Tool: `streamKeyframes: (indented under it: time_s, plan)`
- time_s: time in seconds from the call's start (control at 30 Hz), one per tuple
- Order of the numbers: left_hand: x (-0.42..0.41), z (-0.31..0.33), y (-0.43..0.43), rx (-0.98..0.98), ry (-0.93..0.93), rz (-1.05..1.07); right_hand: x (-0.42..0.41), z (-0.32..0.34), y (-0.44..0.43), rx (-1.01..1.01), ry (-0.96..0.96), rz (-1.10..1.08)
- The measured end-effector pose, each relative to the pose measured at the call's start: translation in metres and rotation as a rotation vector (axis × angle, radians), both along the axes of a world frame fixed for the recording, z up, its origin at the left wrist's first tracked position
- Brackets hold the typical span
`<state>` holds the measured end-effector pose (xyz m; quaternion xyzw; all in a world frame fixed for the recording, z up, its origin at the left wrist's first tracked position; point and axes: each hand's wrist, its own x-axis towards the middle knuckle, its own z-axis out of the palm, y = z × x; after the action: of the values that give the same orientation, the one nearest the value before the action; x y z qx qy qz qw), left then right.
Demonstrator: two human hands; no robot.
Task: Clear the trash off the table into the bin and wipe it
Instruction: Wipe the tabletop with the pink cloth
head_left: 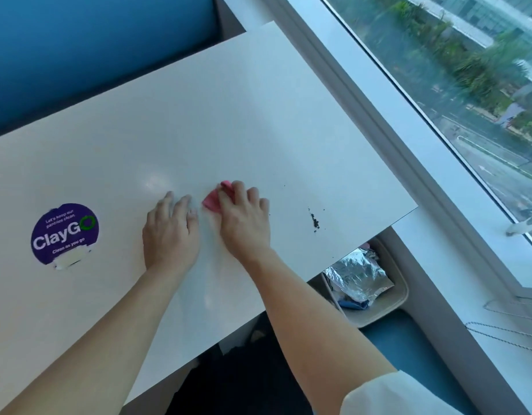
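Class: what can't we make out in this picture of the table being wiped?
Head view:
Cloth: mostly under the right hand.
Bin: part hidden by the table; foil covers most contents.
Crumbs: too small to identify.
Left hand: fingers blurred.

On the white rectangular table point(258, 100), a round purple sticker point(64, 232) lies left and dark crumbs point(315, 220) right, with a small pink cloth point(212, 202) between them under the right hand point(243, 223). A beige plastic bin point(399, 295) beneath the table's right edge holds crumpled silver foil point(357, 271).

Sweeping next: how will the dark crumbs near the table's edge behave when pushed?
The dark crumbs look tiny, loose and already partly strewn, so they'll likely scatter. On the glossy table they probably slide easily.
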<state>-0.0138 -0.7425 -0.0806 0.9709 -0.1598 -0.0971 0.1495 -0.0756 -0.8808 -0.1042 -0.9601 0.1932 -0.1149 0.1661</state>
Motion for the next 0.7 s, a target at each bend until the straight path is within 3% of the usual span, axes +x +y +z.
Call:
streamKeyframes:
  time_s: [0.1, 0.3, 0.5, 0.7]
  plan:
    - [0.001, 0.007, -0.012, 0.001, 0.002, 0.031, -0.005, 0.002, -0.042, 0.058, 0.013, -0.187]
    - [0.009, 0.007, -0.045, 0.095, 0.089, -0.176, -0.057, -0.003, -0.090, 0.059, 0.055, -0.383]
    - [0.027, 0.032, -0.039, 0.000, 0.257, -0.110, -0.074, -0.009, -0.101, 0.241, -0.163, -0.459]
    - [0.051, 0.054, -0.014, -0.302, 0.549, 0.037, -0.014, 0.027, -0.032, 0.473, -0.262, -0.130]
